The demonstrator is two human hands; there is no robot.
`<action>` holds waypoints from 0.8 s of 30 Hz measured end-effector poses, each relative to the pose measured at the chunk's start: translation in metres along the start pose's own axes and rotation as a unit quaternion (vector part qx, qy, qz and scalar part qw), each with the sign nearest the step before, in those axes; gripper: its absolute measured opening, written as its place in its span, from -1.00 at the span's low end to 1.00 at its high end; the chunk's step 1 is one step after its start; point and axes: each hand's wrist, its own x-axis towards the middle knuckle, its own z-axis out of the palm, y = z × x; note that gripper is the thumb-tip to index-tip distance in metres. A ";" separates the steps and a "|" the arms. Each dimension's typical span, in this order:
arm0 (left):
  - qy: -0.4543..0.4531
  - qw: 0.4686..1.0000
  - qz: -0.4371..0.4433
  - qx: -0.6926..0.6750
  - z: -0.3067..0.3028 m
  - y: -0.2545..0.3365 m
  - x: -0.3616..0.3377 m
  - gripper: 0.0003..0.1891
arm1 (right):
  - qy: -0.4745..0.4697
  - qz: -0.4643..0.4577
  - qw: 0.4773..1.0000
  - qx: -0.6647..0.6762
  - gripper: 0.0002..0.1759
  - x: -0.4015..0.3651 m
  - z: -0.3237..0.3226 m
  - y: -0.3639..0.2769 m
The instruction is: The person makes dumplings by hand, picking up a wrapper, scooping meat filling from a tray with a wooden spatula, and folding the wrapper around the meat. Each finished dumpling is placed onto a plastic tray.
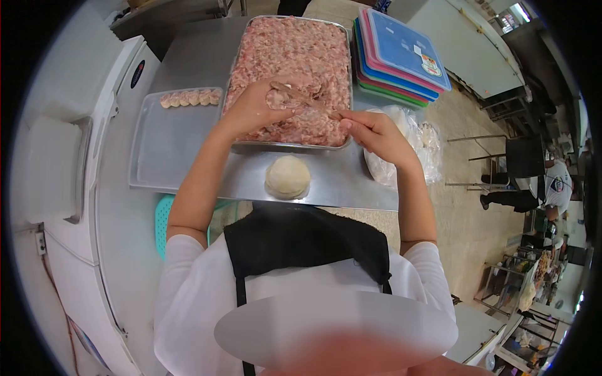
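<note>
A large metal tray (pixel 342 145) full of ground meat (pixel 285 47) lies on the steel table. Over its near half, my left hand (pixel 260 106) is curled around what looks like a dumpling wrapper with meat on it, mostly hidden by the fingers. My right hand (pixel 375 133) is closed on the end of a thin wooden spatula (pixel 307 100), which slants across the meat toward my left palm. Close to the table's front edge sits a stack of round dough wrappers (pixel 288 178). A row of several filled dumplings (pixel 190 98) stands along the far edge of a translucent plastic tray (pixel 164 147) at left.
Colored plastic lids (pixel 401 47) are stacked at the back right. Clear plastic bags (pixel 417 141) with white contents lie beside my right forearm. A white freezer (pixel 125 207) borders the left side, with a turquoise basket (pixel 163 222) below the table. Another person (pixel 555 188) is far off right.
</note>
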 end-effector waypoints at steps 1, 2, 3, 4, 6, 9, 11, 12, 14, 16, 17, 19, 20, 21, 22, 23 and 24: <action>-0.020 0.999 0.041 -0.023 0.001 0.000 0.002 -0.45 | 0.005 -0.035 0.999 -0.002 -0.66 -0.001 0.003 0.006; -0.040 0.995 0.081 -0.046 0.002 -0.001 0.005 -0.50 | 0.009 -0.071 0.997 -0.004 -0.66 -0.001 0.007 0.013; -0.059 0.989 0.121 -0.069 0.003 -0.001 0.006 -0.56 | -0.004 -0.079 0.997 -0.008 -0.66 0.000 0.009 0.020; -0.057 0.991 0.119 -0.015 0.005 -0.003 0.005 -0.60 | -0.017 -0.088 0.996 -0.011 -0.66 0.003 0.012 0.029; -0.055 0.987 0.114 0.094 0.012 -0.011 0.002 -0.68 | -0.036 -0.085 0.996 -0.011 -0.66 0.009 0.013 0.046; -0.066 0.995 -0.028 0.072 0.030 -0.024 0.001 -0.62 | -0.024 -0.075 0.994 -0.075 -0.67 0.018 0.004 0.069; 0.003 0.993 -0.114 0.040 0.044 -0.045 -0.002 -0.65 | 0.020 -0.106 0.971 -0.213 -0.69 0.021 -0.005 0.076; 0.040 0.987 -0.156 0.024 0.048 -0.056 -0.003 -0.66 | 0.056 -0.108 0.959 -0.257 -0.71 0.017 -0.002 0.074; 0.070 0.981 -0.180 0.010 0.054 -0.066 -0.005 -0.63 | 0.126 -0.113 0.924 -0.342 -0.74 0.006 0.012 0.054; 0.082 0.977 -0.197 0.026 0.054 -0.073 -0.005 -0.55 | 0.120 -0.142 0.929 -0.320 -0.78 0.011 0.025 0.064; 0.079 0.975 -0.202 0.049 0.055 -0.075 -0.006 -0.50 | 0.115 -0.154 0.932 -0.308 -0.80 0.010 0.031 0.076; 0.089 0.969 -0.215 0.084 0.061 -0.081 -0.014 -0.39 | 0.073 -0.104 0.936 -0.329 -0.79 0.019 0.013 0.113; 0.111 0.964 -0.220 0.099 0.062 -0.086 -0.017 -0.34 | 0.057 -0.073 0.922 -0.376 -0.78 0.023 0.000 0.120; 0.126 0.959 -0.226 0.115 0.063 -0.090 -0.021 -0.29 | 0.043 -0.036 0.907 -0.418 -0.76 0.022 -0.007 0.128; 0.122 0.960 -0.241 0.079 0.059 -0.068 -0.022 -0.26 | 0.035 -0.013 0.907 -0.419 -0.72 0.011 -0.016 0.104; 0.115 0.959 -0.255 0.040 0.053 -0.027 -0.025 -0.24 | 0.043 -0.020 0.938 -0.344 -0.70 0.006 -0.025 0.093; 0.105 0.957 -0.270 0.001 0.053 -0.004 -0.026 -0.22 | 0.051 -0.024 0.963 -0.264 -0.69 -0.001 -0.032 0.086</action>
